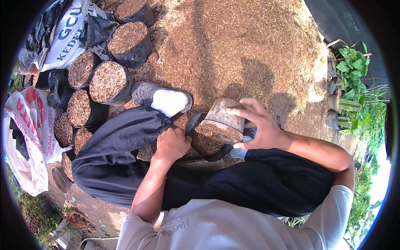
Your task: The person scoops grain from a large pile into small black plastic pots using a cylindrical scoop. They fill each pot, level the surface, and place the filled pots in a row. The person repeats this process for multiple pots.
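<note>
My right hand (264, 125) grips a dirty, translucent plastic tub (223, 116), thumb on the near side and fingers over the far side. The tub is tilted, its mouth turned down over a black plastic grow bag (214, 155) between my legs. Brown crumbly planting mix shows at the tub's mouth and beneath it. Closed in a fist, my left hand (173, 143) is at the left side of the grow bag and seems to pinch its rim; the fingertips are hidden.
A broad heap of brown mix (233, 50) spreads ahead of me. Several filled black grow bags (108, 81) stand at the left, beside white printed sacks (31, 141). Potted green plants (352, 62) line the right edge. My shoed foot (166, 101) rests just beyond the bag.
</note>
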{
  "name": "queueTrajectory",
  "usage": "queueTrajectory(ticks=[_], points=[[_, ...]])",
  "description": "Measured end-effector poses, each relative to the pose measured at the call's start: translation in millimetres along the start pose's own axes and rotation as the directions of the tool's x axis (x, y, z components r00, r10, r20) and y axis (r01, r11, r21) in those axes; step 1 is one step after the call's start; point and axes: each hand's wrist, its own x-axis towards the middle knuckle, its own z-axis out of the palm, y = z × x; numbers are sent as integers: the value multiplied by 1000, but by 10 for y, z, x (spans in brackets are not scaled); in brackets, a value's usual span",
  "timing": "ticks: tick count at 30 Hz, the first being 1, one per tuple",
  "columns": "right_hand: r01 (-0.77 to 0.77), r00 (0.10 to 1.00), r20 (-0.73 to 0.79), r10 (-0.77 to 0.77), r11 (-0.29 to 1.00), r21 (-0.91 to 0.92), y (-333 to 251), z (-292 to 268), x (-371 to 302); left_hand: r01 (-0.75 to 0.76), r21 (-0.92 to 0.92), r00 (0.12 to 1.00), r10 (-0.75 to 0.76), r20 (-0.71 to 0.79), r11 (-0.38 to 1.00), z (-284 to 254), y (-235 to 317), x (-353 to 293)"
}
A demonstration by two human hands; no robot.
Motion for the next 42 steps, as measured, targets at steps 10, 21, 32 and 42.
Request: queueTrajectory(ticks=[10, 21, 32, 42], points=[[254, 967, 71, -245, 952, -170, 42, 216, 9, -41, -131, 999, 42, 4, 990, -143, 24, 63], [177, 983, -16, -182, 970, -169, -35, 221, -16, -75, -159, 997, 76, 3, 984, -166, -43, 53], [268, 963, 34, -267, 935, -231, 33, 67, -35, -100, -181, 994, 90, -60, 978, -183, -61, 59], [211, 972, -85, -220, 972, -103, 85, -84, -16, -381, -278, 901, 286, -326, 882, -164, 68, 171]])
